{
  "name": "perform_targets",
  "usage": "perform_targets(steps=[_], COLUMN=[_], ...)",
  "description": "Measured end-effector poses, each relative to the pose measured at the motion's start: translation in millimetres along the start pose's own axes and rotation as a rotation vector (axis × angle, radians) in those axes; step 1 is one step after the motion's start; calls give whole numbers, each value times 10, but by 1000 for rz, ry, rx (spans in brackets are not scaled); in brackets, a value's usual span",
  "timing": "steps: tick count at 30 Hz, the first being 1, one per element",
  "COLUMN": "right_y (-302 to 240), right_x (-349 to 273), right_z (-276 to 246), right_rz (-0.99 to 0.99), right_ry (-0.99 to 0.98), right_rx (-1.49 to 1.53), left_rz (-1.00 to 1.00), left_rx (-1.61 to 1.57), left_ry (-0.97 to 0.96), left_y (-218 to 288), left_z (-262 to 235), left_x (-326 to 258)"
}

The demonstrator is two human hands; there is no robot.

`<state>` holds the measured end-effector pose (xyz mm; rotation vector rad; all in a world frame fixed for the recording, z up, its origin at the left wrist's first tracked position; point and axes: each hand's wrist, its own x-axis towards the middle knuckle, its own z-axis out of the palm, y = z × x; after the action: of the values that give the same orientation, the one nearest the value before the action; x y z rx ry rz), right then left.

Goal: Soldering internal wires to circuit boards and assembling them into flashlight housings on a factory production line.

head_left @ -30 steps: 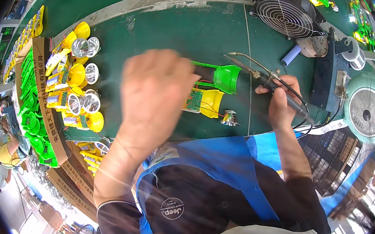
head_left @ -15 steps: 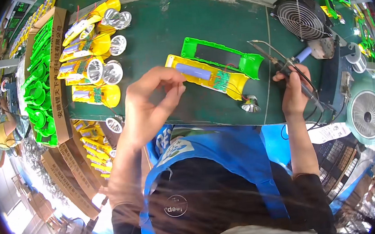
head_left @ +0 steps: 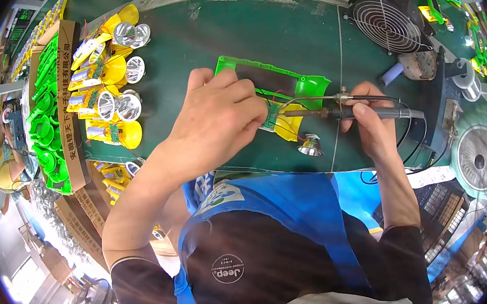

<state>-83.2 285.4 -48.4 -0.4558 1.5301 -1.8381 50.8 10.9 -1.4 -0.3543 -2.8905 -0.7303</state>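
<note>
My right hand is closed around the handle of a soldering iron; a thin curved metal tube runs along it. Its tip points left, at the small green circuit board in a yellow lamp housing. My left hand lies over the left part of that housing with its fingers bent inward. Whatever its fingertips grip is hidden, and so is the purple battery cell. Behind the hand rests a green frame. A silver reflector cup on wires sits at the housing's near right end.
Several yellow lamp assemblies with reflectors line the table's left side, beside a carton of green parts. At the right stand a black fan with a wire guard, a purple cell, a solder spool and a round pale-green fan.
My left hand has come over the yellow housing and now covers the battery cell. The soldering iron has swung from upright to nearly level, and its tip has moved left to the circuit board.
</note>
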Motion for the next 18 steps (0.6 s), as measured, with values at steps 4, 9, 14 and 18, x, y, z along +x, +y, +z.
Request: perform_targets(steps=[4, 9, 14, 18], right_y=[-26, -53, -47, -40], right_x=[92, 103, 98, 91], right_z=[47, 64, 76, 84], right_rz=[38, 86, 60, 66], right_ry=[-48, -77, -79, -62], right_rx=[-84, -83, -94, -110], left_rz=[-56, -92, -87, -99], left_rx=[134, 141, 185, 187], left_ry=[-73, -110, -129, -117], left_y=[113, 135, 134, 144], left_z=[2, -9, 0, 27], left_x=[12, 20, 48, 51])
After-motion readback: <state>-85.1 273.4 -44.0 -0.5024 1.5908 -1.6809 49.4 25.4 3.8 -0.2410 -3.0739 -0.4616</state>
